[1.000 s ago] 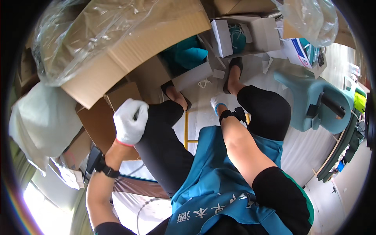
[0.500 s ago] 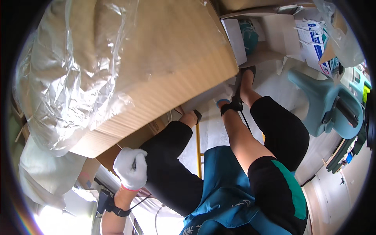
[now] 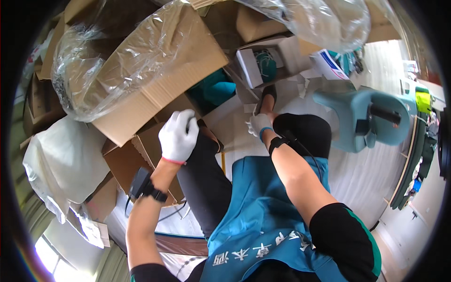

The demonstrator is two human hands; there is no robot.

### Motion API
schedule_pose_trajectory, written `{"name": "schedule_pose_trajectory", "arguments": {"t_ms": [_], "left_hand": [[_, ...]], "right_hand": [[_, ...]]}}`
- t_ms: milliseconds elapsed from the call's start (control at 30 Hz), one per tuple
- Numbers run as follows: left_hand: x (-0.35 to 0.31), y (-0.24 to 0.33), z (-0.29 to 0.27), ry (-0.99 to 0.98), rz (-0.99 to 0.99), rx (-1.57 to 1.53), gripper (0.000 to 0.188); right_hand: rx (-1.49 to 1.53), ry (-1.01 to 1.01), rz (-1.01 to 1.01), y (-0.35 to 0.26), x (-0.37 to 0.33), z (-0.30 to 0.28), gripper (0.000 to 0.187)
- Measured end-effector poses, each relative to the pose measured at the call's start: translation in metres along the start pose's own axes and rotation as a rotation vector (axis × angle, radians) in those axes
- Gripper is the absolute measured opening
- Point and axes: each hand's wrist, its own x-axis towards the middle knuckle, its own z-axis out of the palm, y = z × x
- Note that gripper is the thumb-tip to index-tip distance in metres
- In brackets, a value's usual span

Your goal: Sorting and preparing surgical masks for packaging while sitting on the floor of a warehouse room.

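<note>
My left hand (image 3: 178, 137), in a white glove with a pink cuff, hovers over my left leg beside the large cardboard box (image 3: 164, 96). Its fingers are loosely bent, with a gap between thumb and fingers and nothing visible in it. Crinkled clear plastic (image 3: 87, 80) drapes over that box. My right hand (image 3: 259, 125), gloved in white with a blue cuff, is near my right knee and foot. Its fingers are apart, and I see nothing held. Just beyond it stands a small open carton (image 3: 293, 58) with a dark green item (image 3: 266, 66) inside.
Below the large box is an open brown carton (image 3: 124, 164). Dark green material (image 3: 213, 89) lies right of the large box. A blue-grey plastic stool (image 3: 345, 115) with a black device (image 3: 387, 115) on it stands at right. A white bag (image 3: 66, 160) sits at left.
My view has shifted, and the large box appears smaller and farther up-left. My right hand has come into sight near my knee. My left hand's curled fingers have loosened. Dark green material now shows.
</note>
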Motion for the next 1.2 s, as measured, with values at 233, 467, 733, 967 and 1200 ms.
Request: {"name": "schedule_pose_trajectory", "arguments": {"t_ms": [233, 467, 733, 967, 1200], "left_hand": [[-0.038, 0.046, 0.041, -0.156, -0.021, -0.172, 0.02], [-0.078, 0.124, 0.04, -0.362, -1.052, -1.473, 0.064], [-0.131, 0.135, 0.035, -0.19, -0.723, -1.192, 0.028], [-0.136, 0.158, -0.003, -0.48, -0.584, -1.181, 0.028], [-0.152, 0.165, -0.013, -0.688, -0.336, -0.944, 0.028]], "right_hand": [[1.432, 0.701, 0.617, -0.086, -0.128, -0.138, 0.019], [0.431, 1.179, 0.121, -0.137, -0.23, -0.155, 0.018], [0.388, 1.129, 0.016, -0.174, -0.285, -0.133, 0.019], [0.665, 1.372, 0.106, -0.144, -0.307, -0.114, 0.024], [0.66, 1.003, -0.238, -0.145, -0.302, -0.142, 0.056]]}}
